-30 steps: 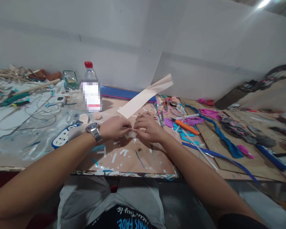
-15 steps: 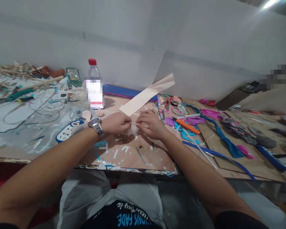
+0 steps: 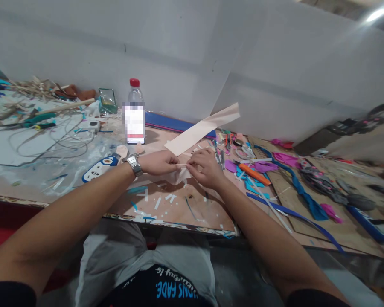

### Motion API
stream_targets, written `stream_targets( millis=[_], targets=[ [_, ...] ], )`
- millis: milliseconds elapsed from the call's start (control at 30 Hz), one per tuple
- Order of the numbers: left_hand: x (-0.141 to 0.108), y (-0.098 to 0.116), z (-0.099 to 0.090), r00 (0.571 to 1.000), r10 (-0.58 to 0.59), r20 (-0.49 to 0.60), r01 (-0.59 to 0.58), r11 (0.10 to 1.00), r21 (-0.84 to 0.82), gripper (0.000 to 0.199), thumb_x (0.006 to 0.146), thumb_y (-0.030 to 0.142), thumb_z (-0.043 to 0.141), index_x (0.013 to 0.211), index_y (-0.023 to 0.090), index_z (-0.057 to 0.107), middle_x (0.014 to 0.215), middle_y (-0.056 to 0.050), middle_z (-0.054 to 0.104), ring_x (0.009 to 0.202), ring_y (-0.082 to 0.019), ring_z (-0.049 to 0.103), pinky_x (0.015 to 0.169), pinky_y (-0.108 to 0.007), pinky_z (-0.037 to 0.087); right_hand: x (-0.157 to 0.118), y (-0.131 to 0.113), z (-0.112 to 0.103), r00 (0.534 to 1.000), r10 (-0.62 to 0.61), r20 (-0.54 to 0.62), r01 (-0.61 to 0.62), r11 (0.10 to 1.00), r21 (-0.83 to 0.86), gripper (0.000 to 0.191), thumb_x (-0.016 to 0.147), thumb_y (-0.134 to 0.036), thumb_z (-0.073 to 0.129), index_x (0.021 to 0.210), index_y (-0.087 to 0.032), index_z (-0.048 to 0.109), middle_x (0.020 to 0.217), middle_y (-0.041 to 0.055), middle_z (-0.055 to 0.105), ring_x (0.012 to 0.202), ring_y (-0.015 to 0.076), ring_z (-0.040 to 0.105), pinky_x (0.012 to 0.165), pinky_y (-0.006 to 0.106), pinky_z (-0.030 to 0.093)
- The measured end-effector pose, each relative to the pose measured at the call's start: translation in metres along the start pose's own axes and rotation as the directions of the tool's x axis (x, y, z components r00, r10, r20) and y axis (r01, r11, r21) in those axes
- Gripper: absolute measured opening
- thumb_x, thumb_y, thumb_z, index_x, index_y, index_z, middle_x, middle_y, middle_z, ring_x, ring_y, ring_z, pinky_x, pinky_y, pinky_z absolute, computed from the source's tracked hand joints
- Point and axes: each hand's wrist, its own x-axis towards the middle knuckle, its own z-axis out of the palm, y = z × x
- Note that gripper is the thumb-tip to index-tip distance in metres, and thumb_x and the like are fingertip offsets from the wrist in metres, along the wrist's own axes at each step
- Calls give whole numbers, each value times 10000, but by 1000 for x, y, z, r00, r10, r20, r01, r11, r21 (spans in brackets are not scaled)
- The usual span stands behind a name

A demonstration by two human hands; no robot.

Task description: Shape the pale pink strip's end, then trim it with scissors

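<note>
My left hand (image 3: 161, 163), with a metal watch (image 3: 135, 164) on its wrist, pinches one end of a thin, pale pink sheet (image 3: 179, 175). My right hand (image 3: 208, 168) pinches the same edge a short way to the right. Between the fingertips the edge runs as a narrow, straight line, and the rest of the sheet droops below it. Whether it is paper or cloth I cannot tell. Just behind the hands lies a long, pale strip (image 3: 201, 130), slanting up to the right.
A red-capped bottle (image 3: 135, 89) stands behind a lit phone (image 3: 135, 125). A power strip (image 3: 97, 169) lies left of my hands. On the right are an orange cutter knife (image 3: 252, 172), a blue ribbon (image 3: 294, 214) and a cardboard sheet (image 3: 283, 187). Pliers (image 3: 40, 120) lie far left.
The view has shifted slightly, so the table things appear farther right. More of the pale sheet shows drooping below my fingers. Both hands still pinch it.
</note>
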Motion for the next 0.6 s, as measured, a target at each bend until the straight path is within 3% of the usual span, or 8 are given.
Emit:
stream_targets(
  millis=[167,300,433,600],
  targets=[
    [0,-3,-6,995,12,-96,-2,994,109,257,853,272,471,806,136,684,759,-51,679,672,-156,547,644,-275,354,1,11,1,987,55,-149,-58,998,-16,161,879,-298,571,772,-205,647,799,42,697,877,218,608,945,422,336],
    [0,-8,-9,979,-67,-192,107,972,207,273,836,252,460,861,146,711,814,-78,716,691,-188,586,633,-302,345,2,25,3,967,77,-241,-80,997,-2,136,866,-271,557,743,-228,595,755,14,690,762,199,612,1036,438,352],
    [-1,-12,-9,952,-134,-276,223,921,320,265,831,252,461,806,157,707,788,-97,709,684,-206,590,601,-320,304,2,34,3,972,74,-223,-79,997,-14,137,863,-258,554,733,-228,586,721,5,677,713,193,601,1081,465,352],
    [-3,-9,-7,973,-77,-216,140,945,295,271,861,315,496,924,170,716,854,-81,724,736,-205,603,628,-307,322,2,24,5,994,-22,-111,25,999,30,164,899,-270,565,763,-211,634,727,38,672,740,205,590,906,407,449]
  ],
)
